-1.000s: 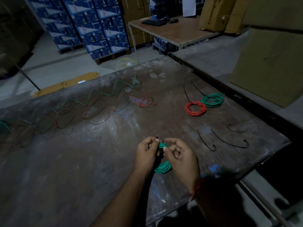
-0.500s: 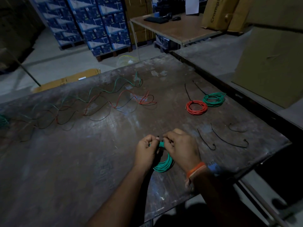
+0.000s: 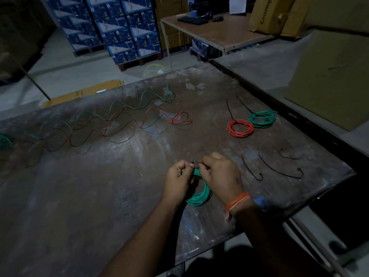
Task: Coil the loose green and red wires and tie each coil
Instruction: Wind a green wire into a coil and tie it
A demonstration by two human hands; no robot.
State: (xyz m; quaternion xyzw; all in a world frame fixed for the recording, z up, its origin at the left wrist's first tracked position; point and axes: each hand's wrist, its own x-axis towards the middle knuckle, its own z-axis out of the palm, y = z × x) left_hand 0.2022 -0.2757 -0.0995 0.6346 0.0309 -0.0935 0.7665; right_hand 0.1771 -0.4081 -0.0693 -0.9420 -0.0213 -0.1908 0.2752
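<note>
Presently, the bench (image 3: 119,196), a dark, scuffed and stained slab, is seen to fill the middle of the frame; stacked blue cartons (image 3: 119,27) and a second table (image 3: 219,35) are visible along the top. Loose green and red wires (image 3: 127,120) are strewn across the left centre. A tied red coil (image 3: 241,128) and a tied green coil (image 3: 262,118) are laid side by side at right centre, with spare black ties (image 3: 279,166) below them. The green coil being worked (image 3: 199,196) is held at lower centre. Its top is pinched by the left hand (image 3: 177,180) and the right hand (image 3: 221,176), both curled closed; whether a tie is gripped there cannot be told. The wire is judged light, springy and smooth-jacketed, so the loops should be clamped together where the tie crosses.
</note>
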